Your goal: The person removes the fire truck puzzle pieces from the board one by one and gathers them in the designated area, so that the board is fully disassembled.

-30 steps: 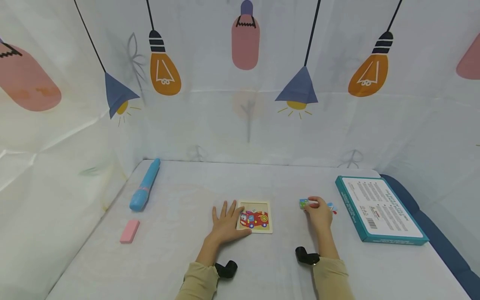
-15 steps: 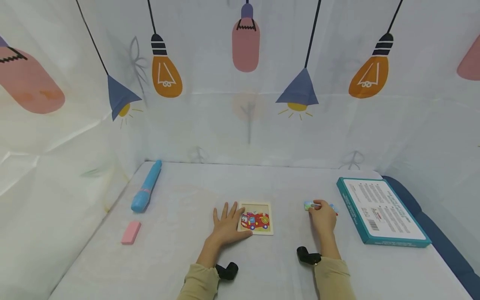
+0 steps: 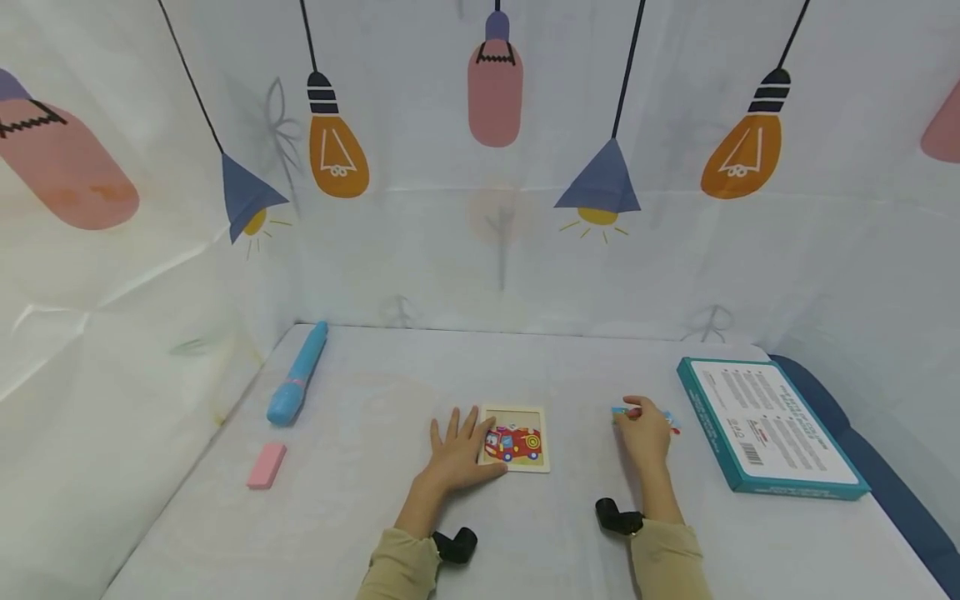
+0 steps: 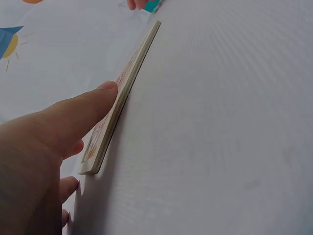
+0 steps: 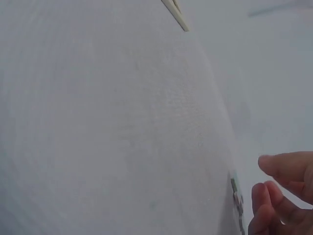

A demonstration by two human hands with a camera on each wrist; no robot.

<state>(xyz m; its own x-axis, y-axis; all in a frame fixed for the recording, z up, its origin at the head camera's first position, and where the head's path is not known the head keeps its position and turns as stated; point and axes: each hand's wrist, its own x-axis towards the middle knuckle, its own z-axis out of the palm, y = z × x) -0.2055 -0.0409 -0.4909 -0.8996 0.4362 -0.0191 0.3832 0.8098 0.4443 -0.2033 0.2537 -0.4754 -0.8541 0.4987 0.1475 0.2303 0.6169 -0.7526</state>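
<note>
A shallow wooden puzzle tray [image 3: 546, 437] lies on the white table, with a red truck picture [image 3: 517, 443] filling its lower part. My left hand [image 3: 454, 462] rests at its left side, fingers spread; the thumb [image 4: 105, 95] touches the near edge in the left wrist view. To the right, my right hand [image 3: 645, 433] is above small colourful flat puzzle pieces [image 3: 672, 422], which it partly covers. The right wrist view has these pieces [image 5: 237, 200] lying on the table beside the fingertips. A gap separates thumb [image 5: 276, 164] and fingers, with nothing between them.
A teal-edged box [image 3: 776, 425] with a white printed face lies at the right. On the left are a blue microphone-shaped object [image 3: 298, 375] and a pink block [image 3: 267, 465]. A printed white curtain [image 3: 450, 250] hangs behind the table.
My right hand has let go of a green-and-blue puzzle piece, which has come down flat beside the others. The left hand keeps its place at the tray. The head view has shifted slightly.
</note>
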